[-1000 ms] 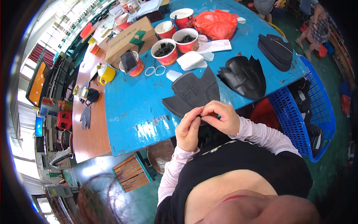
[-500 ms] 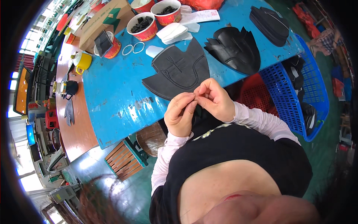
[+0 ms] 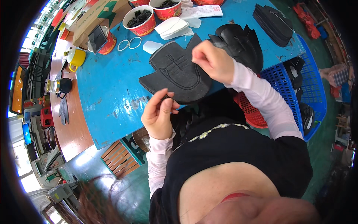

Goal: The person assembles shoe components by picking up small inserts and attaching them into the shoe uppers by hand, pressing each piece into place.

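Observation:
My left hand (image 3: 159, 115) is at the table's near edge, beside the lower left of a black stitched, leather-like panel (image 3: 186, 84). Its fingers are curled, with a small dark piece (image 3: 167, 98) between them that is too small to identify. Raised over the panel's upper right, my right hand (image 3: 215, 62) is closed in a pinch; whatever its fingertips hold is hidden. The flat panel has a notched edge, a curved seam and some crossing lines. A second, glossier black panel (image 3: 238, 41) lies behind my right hand and is partly covered by it.
On the blue table (image 3: 112, 93), red-and-white tubs (image 3: 140, 22) hold black pieces. White pads (image 3: 172, 28), two white rings (image 3: 129, 43), a cardboard box (image 3: 87, 26) and stacked black panels (image 3: 273, 24) lie around. A blue basket (image 3: 317, 93) and red basket (image 3: 251, 112) stand by the right side.
My hands, together before, have moved apart. The left went left and slightly down; the right rose up and right over the panel. More crossing lines show on the panel.

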A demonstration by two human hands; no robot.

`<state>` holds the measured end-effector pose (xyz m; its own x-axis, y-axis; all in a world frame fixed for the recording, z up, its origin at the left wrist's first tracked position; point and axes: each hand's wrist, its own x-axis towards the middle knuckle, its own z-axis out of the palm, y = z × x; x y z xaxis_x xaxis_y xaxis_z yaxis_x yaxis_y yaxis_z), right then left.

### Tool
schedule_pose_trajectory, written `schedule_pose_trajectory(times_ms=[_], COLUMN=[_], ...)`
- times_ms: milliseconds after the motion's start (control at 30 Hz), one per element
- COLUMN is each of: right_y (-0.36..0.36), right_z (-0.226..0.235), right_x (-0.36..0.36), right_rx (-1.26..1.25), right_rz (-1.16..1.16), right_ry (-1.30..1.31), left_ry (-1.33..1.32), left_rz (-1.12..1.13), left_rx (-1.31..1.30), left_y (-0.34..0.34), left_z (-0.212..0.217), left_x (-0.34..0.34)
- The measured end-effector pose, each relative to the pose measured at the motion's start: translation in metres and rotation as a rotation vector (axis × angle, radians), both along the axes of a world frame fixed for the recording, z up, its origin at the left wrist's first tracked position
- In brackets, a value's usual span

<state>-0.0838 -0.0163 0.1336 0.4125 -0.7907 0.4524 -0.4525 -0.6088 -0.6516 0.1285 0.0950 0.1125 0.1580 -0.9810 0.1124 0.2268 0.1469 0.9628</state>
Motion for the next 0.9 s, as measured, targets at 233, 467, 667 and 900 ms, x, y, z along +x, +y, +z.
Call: schedule_pose_trajectory(times_ms=[233,467,667,900], right_y=[-0.036,-0.039,-0.039,-0.043], right_z=[-0.009,-0.011,-0.010,-0.011], right_x=[0.007,0.008,0.009,-0.004], right_rx=[-0.192,-0.157,-0.178,-0.247], right_rz=[0.183,0.173,0.182,0.139], right_ry=[0.271,0.276,0.294,0.283], left_ry=[-0.701,-1.099,-1.498,-1.593], left_rz=[0.147,0.125,0.044,0.022], left_rx=[-0.282,-0.398,-0.462,-0.454], left_y=[-0.018,-0.044,-0.077,-0.082], left_z=[-0.002,0.009,0.014,0.012], left_x=[0.009,-0.004,-0.019,-0.025])
